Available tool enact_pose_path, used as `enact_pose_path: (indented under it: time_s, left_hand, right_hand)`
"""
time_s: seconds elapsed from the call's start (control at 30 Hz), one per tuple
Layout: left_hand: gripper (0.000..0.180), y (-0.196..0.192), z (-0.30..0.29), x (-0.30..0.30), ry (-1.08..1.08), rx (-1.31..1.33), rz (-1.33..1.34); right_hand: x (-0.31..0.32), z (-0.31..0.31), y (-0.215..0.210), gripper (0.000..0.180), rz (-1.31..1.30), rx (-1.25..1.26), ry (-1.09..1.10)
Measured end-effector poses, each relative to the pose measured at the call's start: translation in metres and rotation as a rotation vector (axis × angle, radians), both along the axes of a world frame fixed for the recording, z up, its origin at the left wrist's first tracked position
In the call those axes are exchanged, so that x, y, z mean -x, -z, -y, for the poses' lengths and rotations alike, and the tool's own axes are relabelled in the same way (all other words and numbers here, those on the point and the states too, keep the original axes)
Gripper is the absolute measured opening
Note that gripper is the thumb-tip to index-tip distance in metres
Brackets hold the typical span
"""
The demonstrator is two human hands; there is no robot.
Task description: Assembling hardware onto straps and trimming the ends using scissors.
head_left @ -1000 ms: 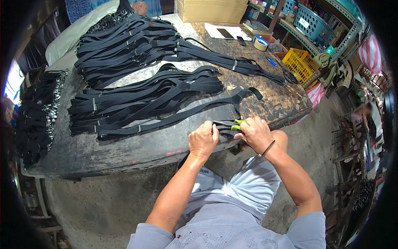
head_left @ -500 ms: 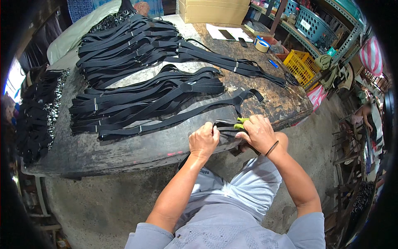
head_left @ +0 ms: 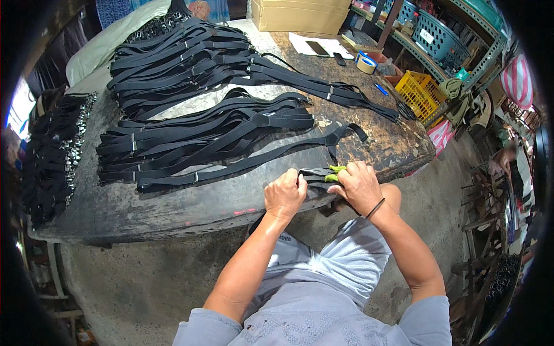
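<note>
At the near edge of the table, my right hand [head_left: 359,183] is closed round the green handles of a pair of pliers [head_left: 314,172]. Their dark jaws point left and reach the fingertips of my left hand [head_left: 285,193]. That hand is pinched on the end of a black strap [head_left: 314,180], part of which shows below the jaws. The exact spot where jaws and strap meet is hidden by my fingers. Just beyond my hands, a single pair of black suspenders [head_left: 254,160] lies stretched out, its Y-shaped joint to the right.
Heaps of black suspenders [head_left: 179,72] cover the table's [head_left: 133,210] far and middle parts. More black straps with metal clips [head_left: 55,155] hang over its left end. Farther back are a cardboard box [head_left: 300,14], a phone, a tape roll [head_left: 365,64] and a yellow crate [head_left: 418,95].
The pliers have shifted slightly, and their jaws now lie against my left fingertips. My right hand has moved a little left. The suspenders on the table lie as before.
</note>
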State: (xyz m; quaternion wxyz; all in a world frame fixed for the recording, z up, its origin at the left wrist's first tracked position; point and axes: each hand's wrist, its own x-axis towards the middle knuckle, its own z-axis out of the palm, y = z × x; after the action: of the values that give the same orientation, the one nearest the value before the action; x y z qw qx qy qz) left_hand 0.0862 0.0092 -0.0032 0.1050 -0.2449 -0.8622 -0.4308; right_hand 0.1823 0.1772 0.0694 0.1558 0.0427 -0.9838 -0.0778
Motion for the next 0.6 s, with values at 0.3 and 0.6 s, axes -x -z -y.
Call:
enact_pose_path:
  time_s: [0.3, 0.6]
  left_hand:
    - [0.017, 0.000, 0.001, -0.001, 0.006, -0.005, -0.067]
    - [0.019, -0.002, 0.001, -0.002, 0.018, -0.022, -0.021]
  right_hand:
    - [-0.001, 0.001, -0.004, 0.038, 0.053, 0.100, 0.001]
    - [0.004, -0.006, -0.011, 0.042, 0.246, 0.298, 0.028]
